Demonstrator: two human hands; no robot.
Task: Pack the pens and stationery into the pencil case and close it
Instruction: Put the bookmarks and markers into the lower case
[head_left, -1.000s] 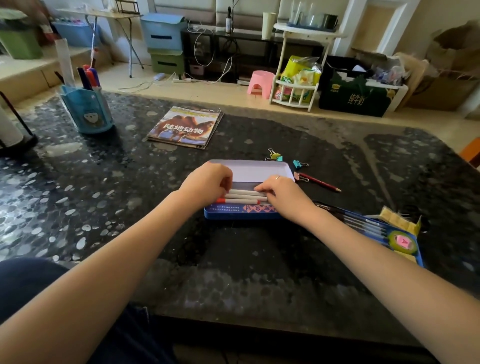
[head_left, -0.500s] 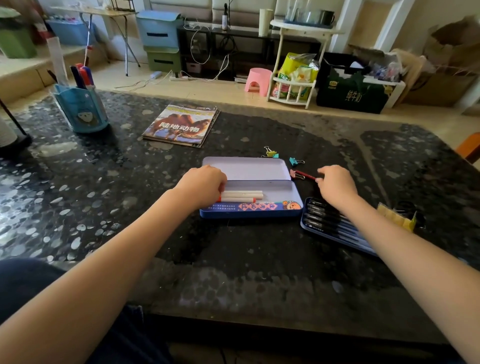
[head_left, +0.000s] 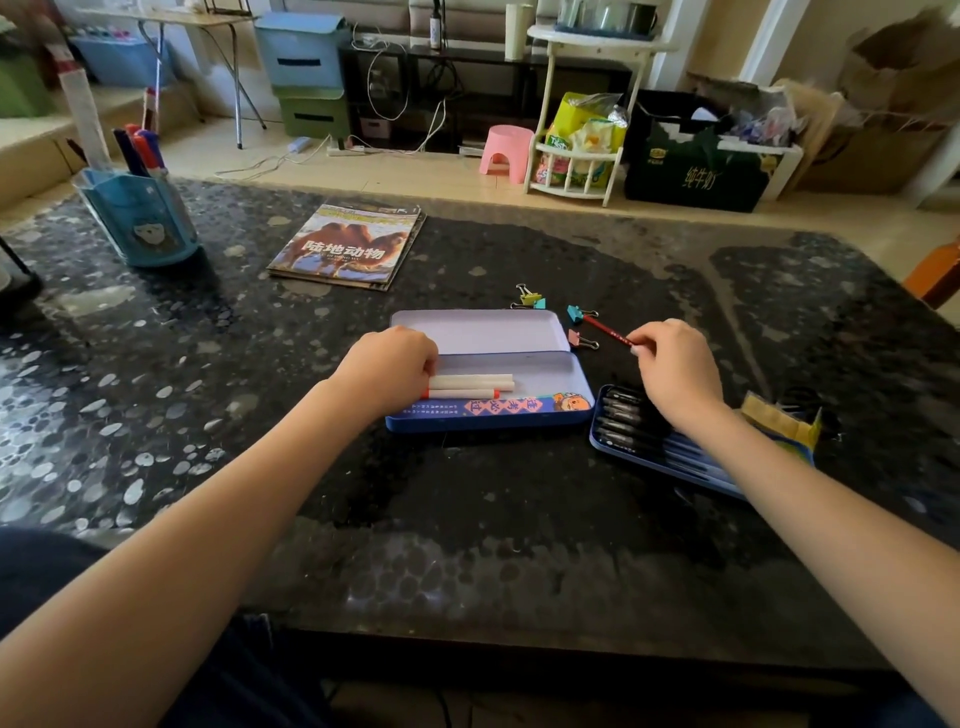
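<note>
Right hand (head_left: 675, 371) pinches the red pencil (head_left: 605, 328) just right of the open case (head_left: 493, 364), left hand (head_left: 387, 371) curled on the pens (head_left: 470, 385) inside; lift level, lay parallel beside them.

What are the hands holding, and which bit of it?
The right hand pinches the red pencil by its near end. The left hand rests on the ends of the white pens in the pencil case.

Blue pencil case (head_left: 488, 418) with pale lilac inside, white pens (head_left: 470, 387) capped red, red pencil (head_left: 605, 328) at two o'clock, black speckled table (head_left: 260, 415)
</note>
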